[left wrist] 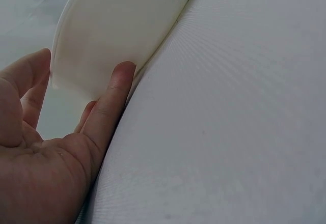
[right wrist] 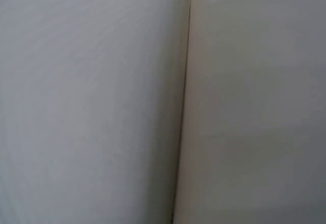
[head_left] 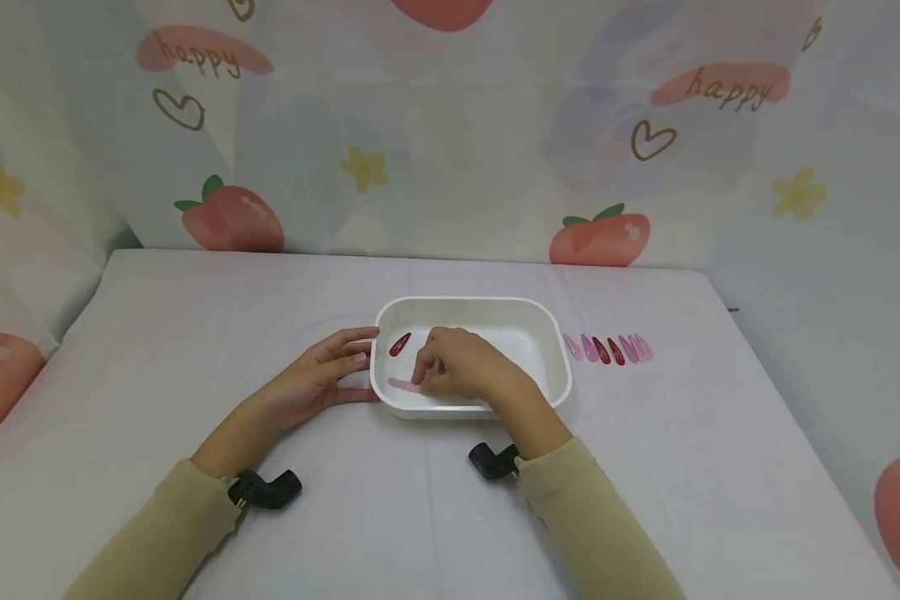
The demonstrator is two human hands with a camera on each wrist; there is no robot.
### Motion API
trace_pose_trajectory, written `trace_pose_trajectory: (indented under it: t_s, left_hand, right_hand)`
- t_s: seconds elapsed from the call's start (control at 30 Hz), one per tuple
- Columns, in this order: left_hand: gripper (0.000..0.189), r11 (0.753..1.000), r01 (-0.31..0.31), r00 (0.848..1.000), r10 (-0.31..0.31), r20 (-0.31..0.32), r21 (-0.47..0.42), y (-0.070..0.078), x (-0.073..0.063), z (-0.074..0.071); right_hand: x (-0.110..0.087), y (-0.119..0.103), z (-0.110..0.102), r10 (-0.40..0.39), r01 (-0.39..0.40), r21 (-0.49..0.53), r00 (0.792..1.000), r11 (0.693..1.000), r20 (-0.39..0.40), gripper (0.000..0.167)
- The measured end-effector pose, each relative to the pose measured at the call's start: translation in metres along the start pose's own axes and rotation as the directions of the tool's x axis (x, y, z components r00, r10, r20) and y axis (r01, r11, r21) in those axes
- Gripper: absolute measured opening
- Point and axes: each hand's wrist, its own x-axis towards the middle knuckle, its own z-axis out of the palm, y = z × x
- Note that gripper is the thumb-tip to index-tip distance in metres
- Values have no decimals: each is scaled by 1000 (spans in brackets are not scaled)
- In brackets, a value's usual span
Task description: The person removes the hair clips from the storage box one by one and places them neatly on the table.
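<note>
A white tray (head_left: 472, 308) stands on the table, its long side facing me. At its left end my left hand (head_left: 311, 379) rests with fingers spread against the wall. Up close in the left wrist view, the same hand (left wrist: 66, 147) has fingertips right at the tray's outer side (left wrist: 117, 25). Inside the tray, my right hand (head_left: 468, 367) pinches one end of a pink hair clip (head_left: 402, 385) low near the front left corner. A red hair clip (head_left: 400, 344) lies behind it, slanted. The right wrist view shows only the tray wall (right wrist: 244, 102), with the hand out of sight.
To the right of the tray, several hair clips in pink and dark red (head_left: 603, 350) lie side by side in a row. A white cloth (head_left: 345, 517) covers the table. A printed curtain (head_left: 450, 167) hangs behind the back edge.
</note>
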Motion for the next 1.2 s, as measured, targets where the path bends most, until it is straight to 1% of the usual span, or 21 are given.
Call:
trace_pose_trajectory:
  t_s: [0.17,0.37,0.5,0.6,0.8,0.87,1.03,1.2]
  left_hand:
    - [52,1000,-6,1000,6,5,-7,-1,0,0]
    - [53,1000,-6,1000,6,3,-5,1,-1,1]
    - [54,1000,-11,1000,11,6,-1,1,0,1]
    - [54,1000,-12,1000,12,8,1,0,0,1]
    - [52,1000,-12,1000,12,8,-2,-1,0,0]
    - [52,1000,-11,1000,12,6,-3,-1,0,1]
    - [53,1000,-17,1000,17,5,-8,-1,0,1]
    - [54,1000,-21,1000,21,17,-14,-1,1,1]
  right_hand:
    - [-1,-1,1,4,-4,24,1000,1000,11,16]
    - [-3,-2,1,-13,10,45,997,999,76,28]
    - [-3,-4,0,-33,28,51,994,998,102,25]
    - [-4,-4,-1,-58,53,44,992,998,108,25]
    - [-5,-6,-1,-122,121,10,986,993,115,34]
    - [-5,-6,-1,-134,135,0,983,991,122,34]
    - [-5,-7,-1,-141,143,-4,982,990,129,31]
    - [-6,-6,0,-131,136,-27,982,990,137,39]
